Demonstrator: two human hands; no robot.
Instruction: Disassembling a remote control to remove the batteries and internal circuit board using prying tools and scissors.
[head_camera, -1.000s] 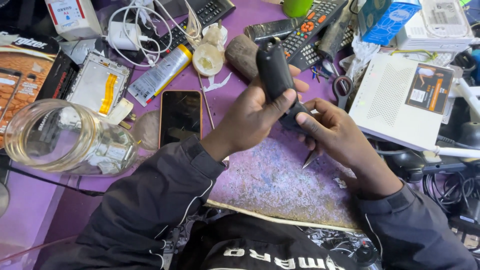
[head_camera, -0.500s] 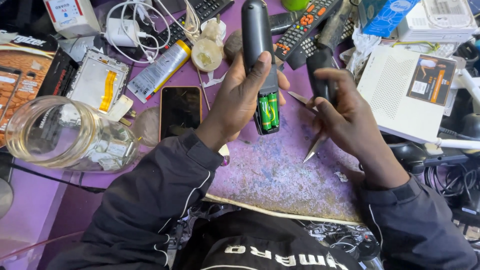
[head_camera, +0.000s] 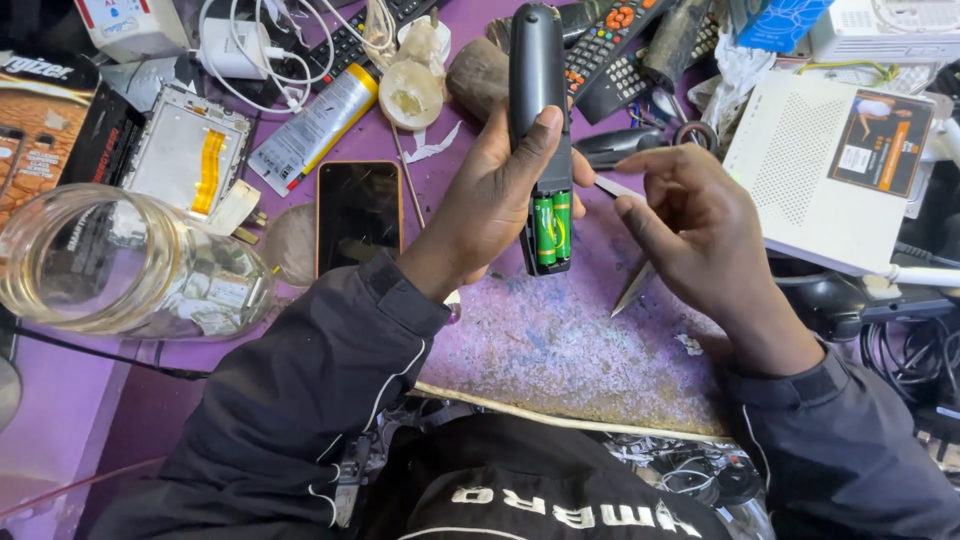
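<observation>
My left hand (head_camera: 490, 205) grips a long black remote control (head_camera: 537, 90) upright, back side toward me. Its battery bay is uncovered and two green batteries (head_camera: 553, 228) sit side by side in it. My right hand (head_camera: 700, 235) is just right of the remote, fingers curled around a thin metal tool (head_camera: 634, 287). One pointed end of the tool hangs down toward the purple mat (head_camera: 560, 350); the other end sticks out toward the remote. A black curved piece (head_camera: 620, 148) lies on the mat behind my right hand.
A dark phone (head_camera: 358, 212) lies left of my left hand, with a glass jar (head_camera: 110, 265) further left. Other remotes (head_camera: 615, 40), a white tube (head_camera: 312, 128), cables and a stripped phone frame (head_camera: 190, 150) crowd the back. A white router box (head_camera: 830, 170) sits at right.
The remote was turned over and raised upright, and its battery bay now shows. The black piece my right hand held half a second ago is out of that hand, which still holds the metal tool.
</observation>
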